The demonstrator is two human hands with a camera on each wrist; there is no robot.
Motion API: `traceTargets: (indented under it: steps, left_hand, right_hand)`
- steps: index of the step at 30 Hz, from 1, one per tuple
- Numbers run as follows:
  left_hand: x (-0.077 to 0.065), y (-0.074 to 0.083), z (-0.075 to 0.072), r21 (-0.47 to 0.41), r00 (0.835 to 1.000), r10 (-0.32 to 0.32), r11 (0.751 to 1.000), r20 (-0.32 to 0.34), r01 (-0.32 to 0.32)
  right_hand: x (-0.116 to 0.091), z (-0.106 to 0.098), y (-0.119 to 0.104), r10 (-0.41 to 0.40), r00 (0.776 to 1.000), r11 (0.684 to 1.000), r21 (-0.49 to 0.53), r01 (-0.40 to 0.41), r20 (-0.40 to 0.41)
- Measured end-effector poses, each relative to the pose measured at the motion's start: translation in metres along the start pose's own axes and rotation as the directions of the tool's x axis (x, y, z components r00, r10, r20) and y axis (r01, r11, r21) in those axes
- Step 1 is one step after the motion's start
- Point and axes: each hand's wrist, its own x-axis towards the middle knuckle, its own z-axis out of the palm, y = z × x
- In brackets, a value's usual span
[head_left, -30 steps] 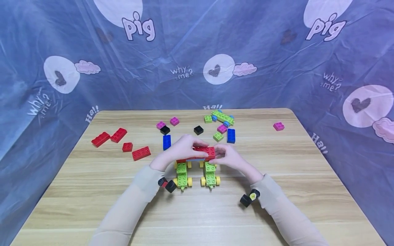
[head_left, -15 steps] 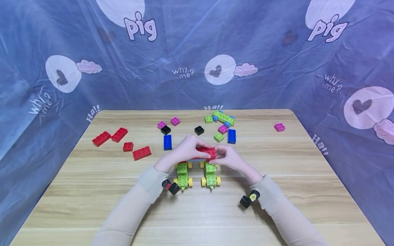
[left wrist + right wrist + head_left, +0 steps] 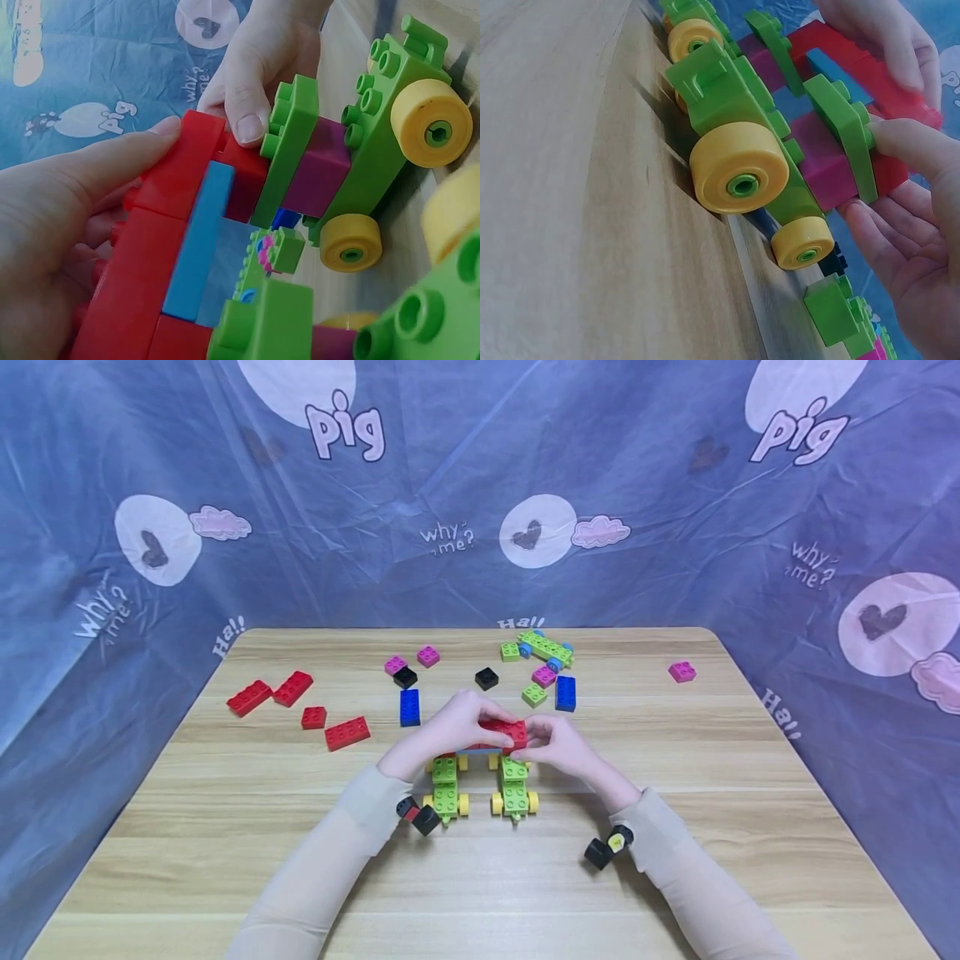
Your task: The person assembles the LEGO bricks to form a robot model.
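Note:
Two green wheeled bases [image 3: 446, 789] with yellow wheels stand side by side. Each carries a magenta brick [image 3: 821, 161] and a green plate [image 3: 287, 154]. Red bricks [image 3: 126, 281] bridge the two stacks, with a light blue brick [image 3: 199, 244] under their middle. My left hand [image 3: 461, 720] grips the upper red bricks from above, its thumb along their near side. At the right end, my right hand [image 3: 557, 743] pinches the lower red brick [image 3: 246, 180] beside the green plate. In the right wrist view, its fingers reach under the far side, partly hidden.
Loose red bricks [image 3: 347, 733] lie at the left. Blue bricks [image 3: 409, 707], black bricks [image 3: 487, 678], magenta bricks [image 3: 428, 656] and green bricks [image 3: 534, 696] are spread behind the hands. A green base with blue wheels [image 3: 546, 648] stands near the back edge; one magenta brick [image 3: 682, 672] lies far right.
My left hand has shifted slightly right along the red bricks, then stayed put. My right hand keeps its place on the right end. The head view has moved a little.

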Motion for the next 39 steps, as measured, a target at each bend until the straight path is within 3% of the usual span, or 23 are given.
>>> traceTargets:
  steps: [6, 17, 32, 39]
  left_hand:
    - [0.0005, -0.0014, 0.0013, 0.014, 1.000, 0.008, 1.000, 0.003, -0.008]
    - [0.0034, 0.0015, 0.0000, -0.023, 0.997, -0.072, 0.997, 0.035, 0.073]
    - [0.0023, 0.0018, 0.0018, -0.033, 0.997, -0.067, 0.997, 0.036, 0.068]
    - [0.0035, 0.0010, 0.0030, -0.043, 0.998, -0.058, 0.997, 0.039, 0.060]
  right_hand:
    - [0.0004, -0.0001, -0.0003, -0.003, 1.000, 1.000, 0.005, 0.003, 0.002]
    - [0.0006, -0.0006, -0.0012, 0.035, 0.999, 0.998, -0.052, -0.036, -0.018]
    - [-0.0003, 0.0006, -0.0011, 0.014, 1.000, 0.999, -0.048, -0.015, -0.012]
    - [-0.0010, 0.0001, -0.0011, 0.041, 0.999, 0.998, -0.050, -0.041, -0.015]
